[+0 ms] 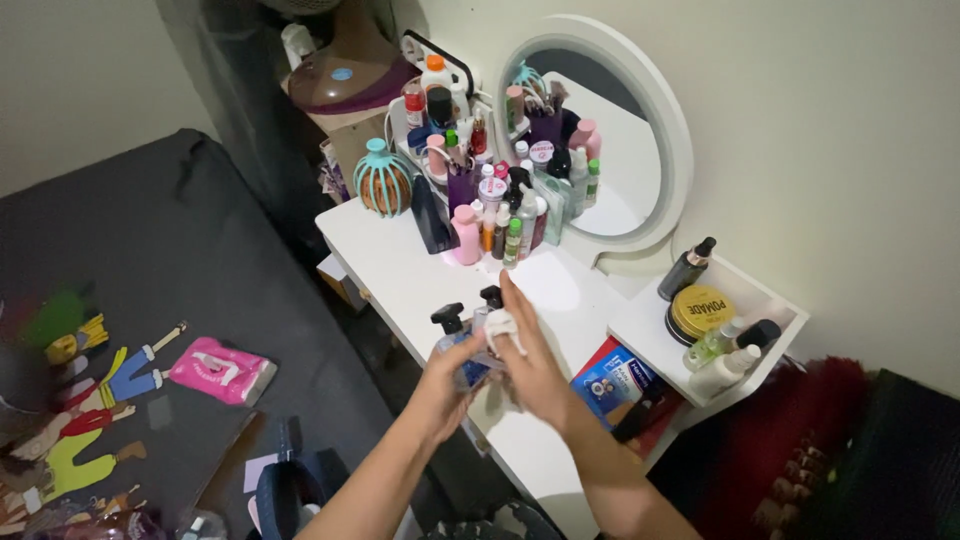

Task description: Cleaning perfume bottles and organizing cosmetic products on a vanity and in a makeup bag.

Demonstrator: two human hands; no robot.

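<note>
My left hand (447,383) grips a clear spray bottle (462,357) with a black pump top, held over the front of the white vanity table (400,262). My right hand (527,365) presses a small white cloth (499,327) against a second black-topped bottle (491,297) right beside the first. Both hands meet just above the tabletop's front edge.
A round white mirror (672,120) stands at the back with a crowd of cosmetic bottles (500,215) before it. A side shelf (640,332) holds a gold tin (701,311) and small bottles. A dark bed (180,250) on the left carries a pink wipes pack (220,370).
</note>
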